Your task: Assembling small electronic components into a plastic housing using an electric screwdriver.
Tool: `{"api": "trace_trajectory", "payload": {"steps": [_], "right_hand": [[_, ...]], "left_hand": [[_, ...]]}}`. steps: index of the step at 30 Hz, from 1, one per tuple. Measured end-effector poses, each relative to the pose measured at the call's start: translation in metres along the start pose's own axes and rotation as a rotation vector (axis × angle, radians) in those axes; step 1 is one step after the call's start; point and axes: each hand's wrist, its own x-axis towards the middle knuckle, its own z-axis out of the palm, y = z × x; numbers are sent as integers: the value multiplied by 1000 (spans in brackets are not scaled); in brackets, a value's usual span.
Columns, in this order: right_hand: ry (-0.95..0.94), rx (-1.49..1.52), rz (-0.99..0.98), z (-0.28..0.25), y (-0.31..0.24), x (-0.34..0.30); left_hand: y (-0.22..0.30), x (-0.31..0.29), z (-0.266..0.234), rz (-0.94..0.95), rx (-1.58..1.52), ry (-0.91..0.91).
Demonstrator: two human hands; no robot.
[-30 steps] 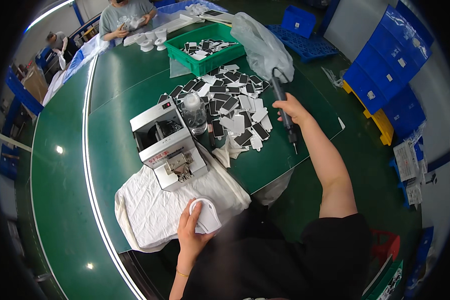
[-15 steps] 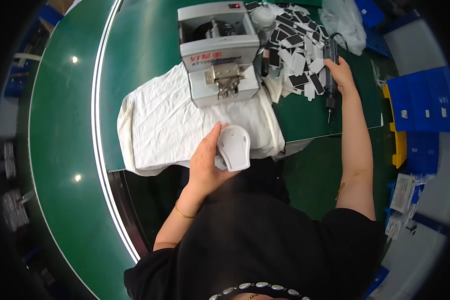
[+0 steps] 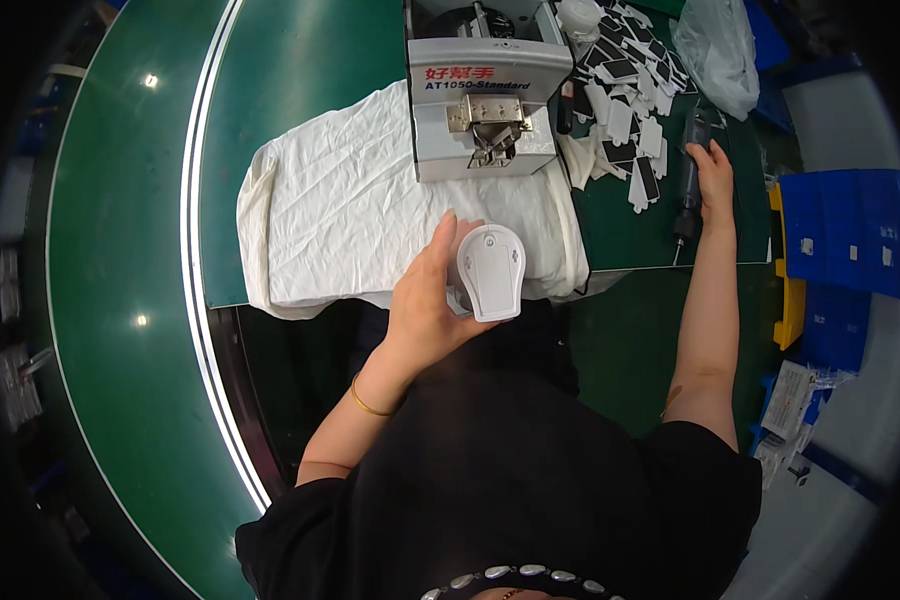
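Observation:
My left hand [image 3: 425, 305] holds a white plastic housing [image 3: 492, 275] above the front edge of the cloth. The housing has a rounded far end, a narrower near end, a raised rim and small holes inside it. Its side and underside are mostly hidden by my hand. Off to the right, my right hand [image 3: 713, 182] has its fingers on the handle of a dark electric screwdriver [image 3: 689, 188]. The tool's thin bit points toward the near edge of the table, and my palm covers part of its right side.
A grey machine [image 3: 485, 135] with a metal bracket on its front stands on a white cloth [image 3: 330, 215]. Behind the screwdriver's left side lies a pile of white and black flat pieces [image 3: 620, 115]. A clear plastic bag [image 3: 720, 55] and blue bins [image 3: 840, 225] are at the right.
The view has shifted, so the machine sits higher and further right. The white housing now faces up more squarely in my left hand. My right hand stays at the screwdriver.

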Motion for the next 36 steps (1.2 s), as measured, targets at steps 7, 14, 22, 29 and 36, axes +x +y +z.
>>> {"api": "trace_trajectory", "payload": {"steps": [7, 14, 22, 29, 36], "right_hand": [[228, 64, -107, 2, 8, -23], [-249, 321, -495, 67, -67, -187], [-1059, 251, -286, 122, -94, -254], [-1187, 85, -321, 164, -135, -250], [-872, 249, -565, 231, -119, -242]], "left_hand": [[5, 1, -4, -8, -98, -8], [22, -1, -17, -32, -193, 9], [24, 1, -43, -319, -672, 134], [15, -4, -119, 63, 236, -51], [-99, 8, -235, -245, 225, 776]]}}
